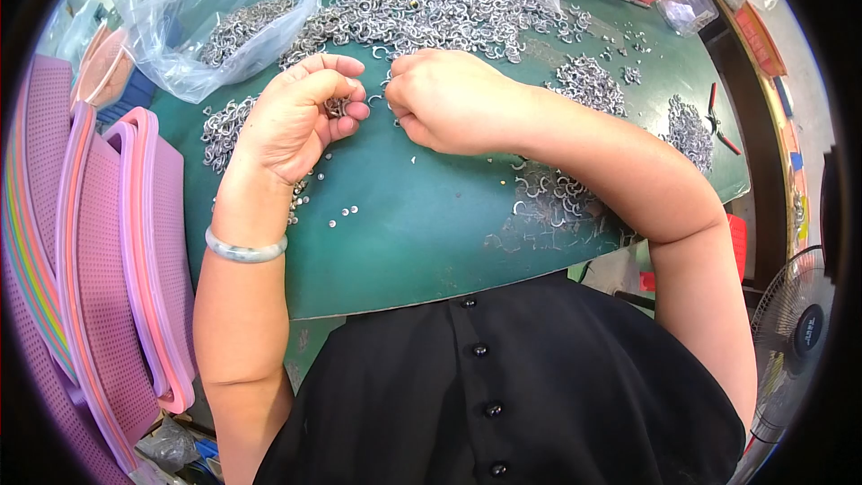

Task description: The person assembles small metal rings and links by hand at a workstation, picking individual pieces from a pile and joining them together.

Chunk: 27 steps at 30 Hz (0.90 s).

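Observation:
My left hand (301,112) is half curled, palm side up, over the green table, with a few small curved metal pieces (337,108) between its fingers. Just to its right, my right hand (444,101) hangs back side up, its fingers bent and pinched together. Whatever its fingertips grip is hidden beneath them. A loose C-shaped metal piece (375,101) shows in the gap between both hands. Right behind them spreads a wide heap of silvery C-shaped metal pieces (422,13).
A clear plastic bag (171,72) with more pieces stands at the far left. Smaller piles (588,85) lie on the right, near red-handled pliers (716,121). Purple perforated baskets (153,242) are stacked at the left edge. A fan (795,341) stands at the lower right.

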Available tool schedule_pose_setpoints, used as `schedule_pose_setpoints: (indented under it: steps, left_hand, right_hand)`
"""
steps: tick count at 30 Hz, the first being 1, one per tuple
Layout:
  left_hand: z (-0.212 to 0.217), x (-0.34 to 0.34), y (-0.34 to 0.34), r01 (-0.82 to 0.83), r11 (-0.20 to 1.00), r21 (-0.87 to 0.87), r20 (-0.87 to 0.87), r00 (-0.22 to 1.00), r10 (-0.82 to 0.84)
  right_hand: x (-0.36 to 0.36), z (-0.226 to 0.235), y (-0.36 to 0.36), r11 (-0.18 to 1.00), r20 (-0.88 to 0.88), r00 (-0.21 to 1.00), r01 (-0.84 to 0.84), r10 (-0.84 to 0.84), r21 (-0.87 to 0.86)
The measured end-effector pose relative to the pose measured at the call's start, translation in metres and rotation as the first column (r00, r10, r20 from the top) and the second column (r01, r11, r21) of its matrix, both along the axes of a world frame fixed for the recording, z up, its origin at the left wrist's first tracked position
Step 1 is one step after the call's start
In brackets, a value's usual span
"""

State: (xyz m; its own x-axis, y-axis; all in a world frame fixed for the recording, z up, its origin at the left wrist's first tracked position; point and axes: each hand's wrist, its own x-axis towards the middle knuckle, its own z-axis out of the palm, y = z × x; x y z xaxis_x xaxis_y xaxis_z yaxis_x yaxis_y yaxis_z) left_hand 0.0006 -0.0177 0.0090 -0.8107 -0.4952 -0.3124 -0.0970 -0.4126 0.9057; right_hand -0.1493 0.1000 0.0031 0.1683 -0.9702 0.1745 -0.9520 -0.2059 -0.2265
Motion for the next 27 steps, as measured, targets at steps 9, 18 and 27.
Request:
schedule_pose_setpoints:
  steps: [9,18,27]
  left_hand:
    - [-0.005,-0.002,0.002,0.100,0.980,0.170,-0.139,0.987,-0.077]
    - [-0.008,-0.002,-0.008,0.298,0.897,0.327,-0.324,0.927,-0.191]
    - [0.022,0.011,-0.100,-0.243,0.958,-0.152,-0.227,0.952,0.205]
  right_hand:
    - [-0.006,0.023,-0.001,0.994,0.157,0.986,-0.033,0.049,-0.105]
    - [-0.013,0.039,0.003,0.971,0.190,0.976,-0.057,0.103,-0.232]
    - [-0.056,0.031,0.069,0.987,0.172,0.985,-0.034,0.007,0.158]
